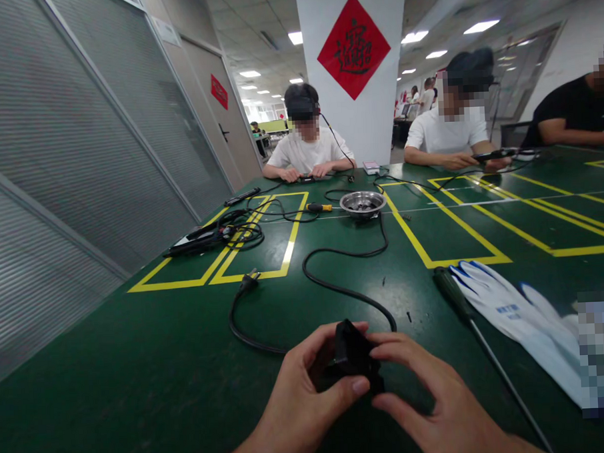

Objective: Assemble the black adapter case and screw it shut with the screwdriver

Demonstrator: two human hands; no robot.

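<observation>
Both hands meet low in the middle of the head view over a green table (138,367). My left hand (304,393) curls round a small black device (355,354), thumb pressed on its near side. My right hand (430,401) pinches the same device from the right with thumb and forefinger. A black cord (345,290) runs from the device across the table and loops back to a plug (248,280) lying on the green surface.
A screwdriver (480,339) and white gloves (516,310) lie to the right. Further off stand a metal bowl (362,202), a yellow-handled screwdriver (320,207) and more black tools with cords (207,238). Three people sit at the far side. Yellow tape (288,250) marks rectangles.
</observation>
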